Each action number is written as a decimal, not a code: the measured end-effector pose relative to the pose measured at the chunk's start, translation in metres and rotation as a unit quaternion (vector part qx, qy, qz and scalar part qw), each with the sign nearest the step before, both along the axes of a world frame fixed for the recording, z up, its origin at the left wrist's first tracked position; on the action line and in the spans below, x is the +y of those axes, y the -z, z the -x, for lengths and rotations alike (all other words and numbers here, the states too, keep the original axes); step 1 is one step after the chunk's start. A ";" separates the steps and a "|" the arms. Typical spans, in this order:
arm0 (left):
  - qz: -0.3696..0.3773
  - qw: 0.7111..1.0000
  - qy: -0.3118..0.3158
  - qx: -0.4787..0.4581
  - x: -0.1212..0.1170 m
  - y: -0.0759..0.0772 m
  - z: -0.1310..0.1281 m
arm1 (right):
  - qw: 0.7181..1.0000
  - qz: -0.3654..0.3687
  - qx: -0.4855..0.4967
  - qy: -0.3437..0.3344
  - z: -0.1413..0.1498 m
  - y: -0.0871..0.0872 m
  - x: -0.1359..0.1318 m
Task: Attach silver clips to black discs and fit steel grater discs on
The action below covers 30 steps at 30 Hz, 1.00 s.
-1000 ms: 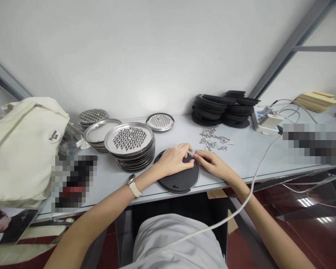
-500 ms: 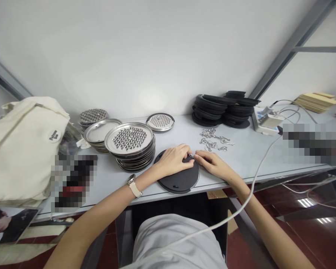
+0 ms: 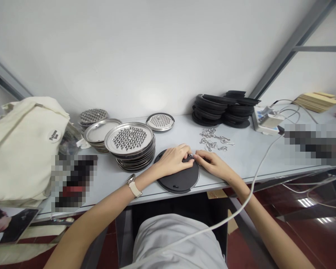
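Observation:
A black round disc [image 3: 182,181] with small holes near its rim lies flat at the table's front edge. My left hand [image 3: 175,160] rests across it, thumb and fingers closed by the upper right rim. Between the fingertips of both hands shows a small shiny metal piece [image 3: 191,155], mostly covered, so its exact kind is unclear. My right hand [image 3: 214,164] pinches at that piece from the right. Behind the right hand lie several loose metal wire clips [image 3: 210,144].
Stacked round metal graters [image 3: 130,140] stand on the left, with a single grater [image 3: 160,121] by the wall. Black ring-like parts [image 3: 212,108] are piled at the back right. A power strip [image 3: 266,121], a white cable [image 3: 252,186] and a cream bag [image 3: 25,149] flank the workspace.

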State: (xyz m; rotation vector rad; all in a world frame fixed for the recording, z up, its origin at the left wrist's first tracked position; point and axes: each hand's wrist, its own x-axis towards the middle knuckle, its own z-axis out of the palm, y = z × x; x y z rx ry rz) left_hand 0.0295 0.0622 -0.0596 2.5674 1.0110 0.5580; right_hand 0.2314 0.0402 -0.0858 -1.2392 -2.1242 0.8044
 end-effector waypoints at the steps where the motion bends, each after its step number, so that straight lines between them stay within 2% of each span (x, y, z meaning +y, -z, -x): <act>1: -0.001 1.000 0.001 -0.001 0.000 0.000 0.000 | 1.000 0.000 0.001 -0.001 0.000 0.000 0.000; 30: -0.003 1.000 0.005 0.001 0.000 0.000 0.000 | 1.000 0.011 0.008 0.020 -0.002 -0.001 0.000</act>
